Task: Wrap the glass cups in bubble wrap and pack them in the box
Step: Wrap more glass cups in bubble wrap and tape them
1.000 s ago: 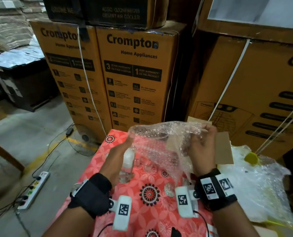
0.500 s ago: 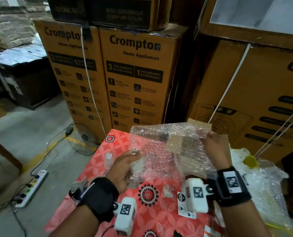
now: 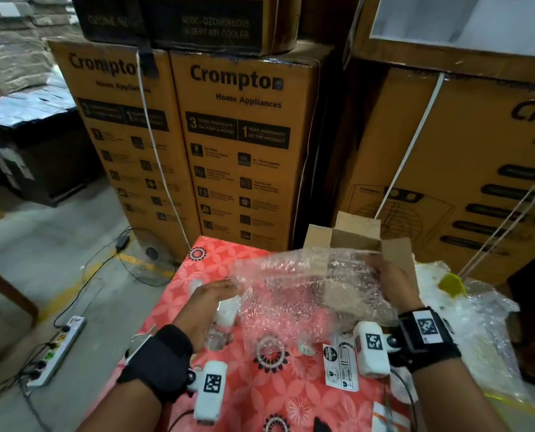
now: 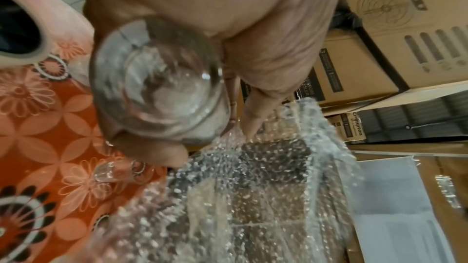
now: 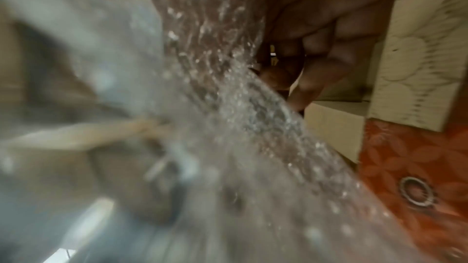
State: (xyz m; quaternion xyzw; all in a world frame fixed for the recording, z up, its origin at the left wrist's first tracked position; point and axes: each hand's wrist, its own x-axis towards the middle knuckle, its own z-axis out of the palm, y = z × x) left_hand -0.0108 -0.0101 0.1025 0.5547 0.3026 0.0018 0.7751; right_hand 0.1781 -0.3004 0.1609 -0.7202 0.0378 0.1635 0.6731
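Observation:
A clear bubble wrap sheet (image 3: 306,291) hangs stretched between my hands above the red floral table (image 3: 216,263). My left hand (image 3: 210,304) grips a glass cup (image 3: 225,319) against the palm, base toward the wrist camera (image 4: 157,85). Its fingertips (image 4: 253,123) pinch the sheet's left edge. My right hand (image 3: 394,282) pinches the sheet's right edge, its fingers (image 5: 316,57) curled behind the wrap (image 5: 228,107). An open cardboard box (image 3: 353,238) stands just behind the sheet. Another glass cup (image 4: 111,171) lies on the cloth.
Tall Crompton cartons (image 3: 241,145) wall in the table's far side and right. A crumpled plastic heap (image 3: 478,322) with a yellow piece (image 3: 452,283) fills the right end. Printed labels (image 3: 341,363) lie on the cloth. A power strip (image 3: 57,347) and cables lie on the floor at left.
My hands have moved apart and down, spreading the bubble wrap wider and lower. The open box now shows above the sheet. The left hand still holds the glass cup.

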